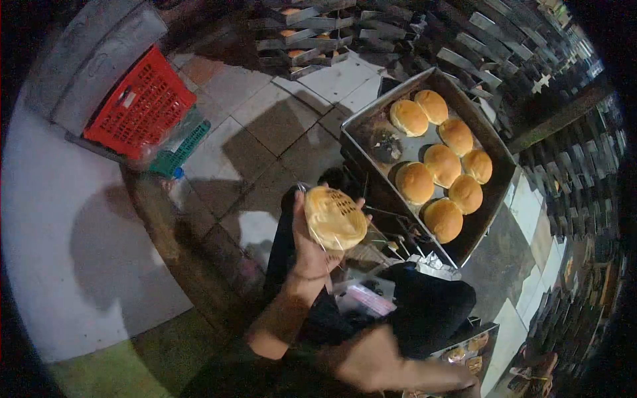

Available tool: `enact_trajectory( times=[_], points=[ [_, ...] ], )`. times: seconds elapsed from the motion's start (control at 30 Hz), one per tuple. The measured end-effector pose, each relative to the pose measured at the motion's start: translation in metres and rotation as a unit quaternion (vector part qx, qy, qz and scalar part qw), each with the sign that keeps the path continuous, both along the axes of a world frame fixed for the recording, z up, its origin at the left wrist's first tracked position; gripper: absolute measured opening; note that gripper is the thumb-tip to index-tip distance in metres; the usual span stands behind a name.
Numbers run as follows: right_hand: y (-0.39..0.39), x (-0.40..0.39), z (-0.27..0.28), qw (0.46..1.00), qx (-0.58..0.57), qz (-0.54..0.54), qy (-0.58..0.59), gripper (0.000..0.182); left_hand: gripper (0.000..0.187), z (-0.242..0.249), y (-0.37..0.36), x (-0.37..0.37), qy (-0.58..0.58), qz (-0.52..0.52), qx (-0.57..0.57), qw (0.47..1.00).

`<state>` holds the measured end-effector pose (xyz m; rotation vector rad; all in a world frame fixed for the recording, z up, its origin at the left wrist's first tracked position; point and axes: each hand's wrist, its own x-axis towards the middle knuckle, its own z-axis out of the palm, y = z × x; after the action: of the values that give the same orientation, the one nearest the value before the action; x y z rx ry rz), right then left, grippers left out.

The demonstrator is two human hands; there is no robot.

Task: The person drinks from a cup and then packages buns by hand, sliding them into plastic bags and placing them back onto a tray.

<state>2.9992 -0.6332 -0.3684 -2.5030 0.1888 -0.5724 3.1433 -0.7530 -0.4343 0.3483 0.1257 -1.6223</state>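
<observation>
Left hand (312, 242) raised, fingers closed around a round bun (335, 217) with a grid-marked underside turned up. Right hand (391, 365) low and blurred, well below the left; whether open or closed, cannot tell. Just right of the held bun, a metal tray (371, 123) tilted, carrying eight golden buns (441, 166). Far up-left of the left hand, a red crate (139, 106) over a green one. Beyond the tray, stacked trays (305, 33) on tiled floor (265, 119).

The picture is dim and dark at the rounded corners. Lines are bent near the edges. Long shadows are thrown across the tiled floor (279, 126). The right hand (391, 368) is blurred.
</observation>
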Motion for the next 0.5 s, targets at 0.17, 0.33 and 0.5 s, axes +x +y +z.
enact_trajectory(
  times=[0.17, 0.33, 0.5],
  points=[
    [-0.047, -0.034, -0.007, 0.757, 0.527, -0.378, -0.078, 0.012, 0.055, 0.048, 0.016, -0.021, -0.084, -0.001, -0.075, 0.994],
    [-0.025, -0.061, -0.041, 0.884, 0.219, -0.411, -0.052, 0.017, 0.051, 0.042, 0.020, -0.039, -0.015, -0.043, -0.046, 0.998],
    [0.005, -0.072, -0.030, 0.843, 0.345, 0.134, 0.390, 0.025, 0.048, -0.008, 0.001, -0.046, -0.018, -0.043, 0.036, 0.998]
  ],
)
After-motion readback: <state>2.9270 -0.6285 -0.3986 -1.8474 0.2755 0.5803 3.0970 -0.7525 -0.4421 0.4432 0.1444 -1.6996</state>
